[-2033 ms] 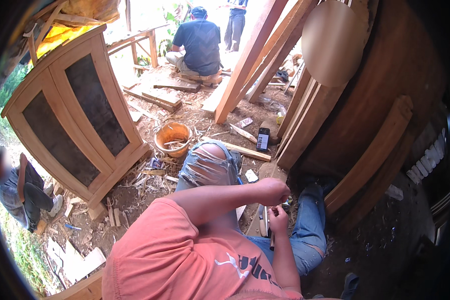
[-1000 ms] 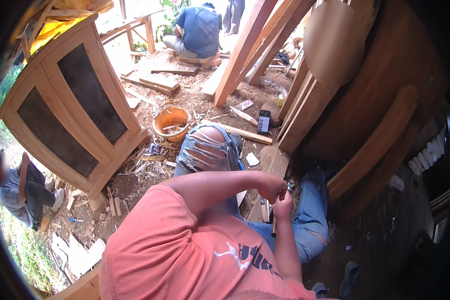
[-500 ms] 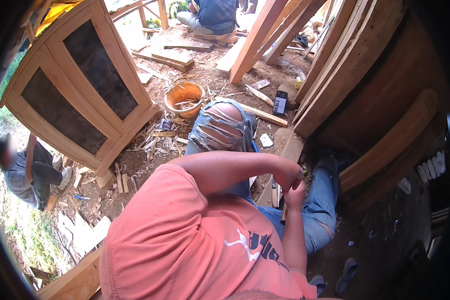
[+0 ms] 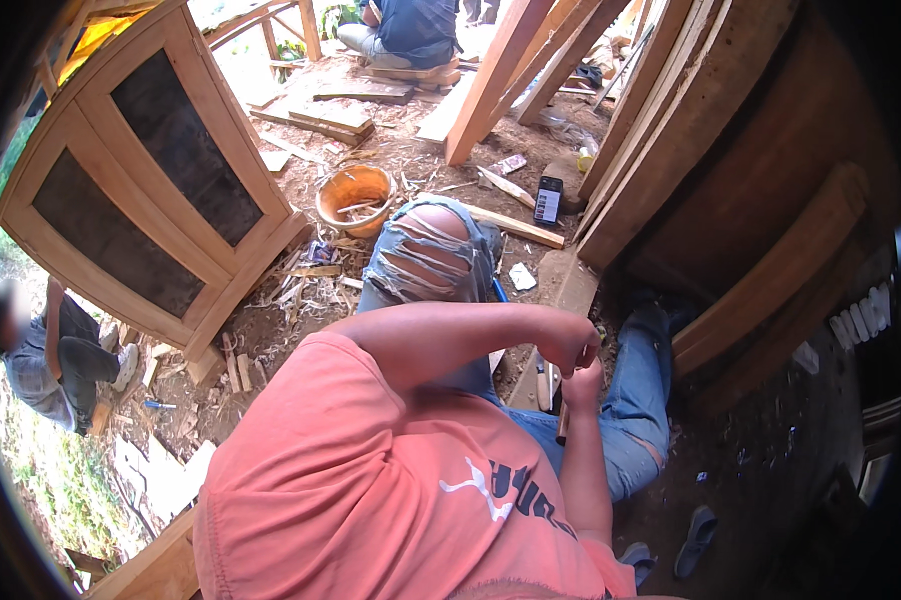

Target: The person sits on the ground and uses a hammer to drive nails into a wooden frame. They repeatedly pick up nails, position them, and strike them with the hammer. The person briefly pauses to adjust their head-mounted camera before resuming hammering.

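My left hand (image 4: 568, 341) is closed, its fingers curled inward, above the plank (image 4: 573, 283) between my legs. Right against it, just below, sits my right hand (image 4: 581, 379), also closed and partly covered by the left. Whatever the fingers hold is hidden. A dark brown handle (image 4: 562, 426) shows beside my right wrist; I cannot tell whether it is gripped. Close to the hands, a tool with a light wooden handle (image 4: 542, 388) lies on the plank.
Ahead lie an orange bucket (image 4: 356, 200) with wood scraps, a phone (image 4: 548, 200) and shavings. A panelled wooden door (image 4: 150, 190) leans at left, near a seated person (image 4: 45, 355). Another person (image 4: 410, 35) sits at the back. Timber boards (image 4: 660, 110) stand at right.
The whole view has shifted slightly, so the surroundings sit a little farther left. My hands stay together, both closed, with the left turned slightly.
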`<action>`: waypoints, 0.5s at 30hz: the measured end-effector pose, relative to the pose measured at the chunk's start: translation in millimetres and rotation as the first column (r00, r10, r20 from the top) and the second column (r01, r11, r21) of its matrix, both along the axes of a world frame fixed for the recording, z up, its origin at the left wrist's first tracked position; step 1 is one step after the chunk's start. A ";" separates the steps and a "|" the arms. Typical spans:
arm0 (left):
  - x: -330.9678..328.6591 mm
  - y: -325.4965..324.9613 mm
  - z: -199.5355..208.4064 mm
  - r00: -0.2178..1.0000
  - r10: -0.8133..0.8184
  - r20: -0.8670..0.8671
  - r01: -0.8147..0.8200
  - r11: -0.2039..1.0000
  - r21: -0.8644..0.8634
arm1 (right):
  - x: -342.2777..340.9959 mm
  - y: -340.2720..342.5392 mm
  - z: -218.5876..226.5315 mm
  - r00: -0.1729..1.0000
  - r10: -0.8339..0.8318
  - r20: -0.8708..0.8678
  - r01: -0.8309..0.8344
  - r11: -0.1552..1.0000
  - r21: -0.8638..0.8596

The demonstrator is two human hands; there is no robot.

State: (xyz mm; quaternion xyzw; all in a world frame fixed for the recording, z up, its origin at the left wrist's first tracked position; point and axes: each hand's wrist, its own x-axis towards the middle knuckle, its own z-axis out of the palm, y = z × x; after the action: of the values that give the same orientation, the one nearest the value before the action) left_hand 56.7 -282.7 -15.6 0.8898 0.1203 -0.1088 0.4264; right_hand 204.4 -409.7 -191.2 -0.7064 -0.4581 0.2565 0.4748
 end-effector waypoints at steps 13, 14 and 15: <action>3.3 1.6 0.4 0.992 -0.114 -0.063 0.119 0.989 0.092 | -7.5 -1.8 16.2 0.999 0.018 0.033 -0.018 1.000 0.020; 2.4 0.5 0.4 0.987 -0.135 -0.083 0.146 0.979 0.142 | -8.1 1.5 3.3 0.996 0.037 -0.081 -0.030 0.995 0.091; 8.9 -2.5 2.8 0.979 -0.182 -0.096 0.197 0.961 0.193 | -3.5 0.6 -7.0 0.982 0.039 -0.183 -0.009 0.986 0.164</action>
State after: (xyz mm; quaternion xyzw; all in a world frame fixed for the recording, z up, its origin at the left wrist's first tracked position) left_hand 65.6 -285.1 -12.7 0.9310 0.0614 -0.1705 0.3168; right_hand 200.9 -409.0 -198.3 -0.6327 -0.4396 0.2887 0.5683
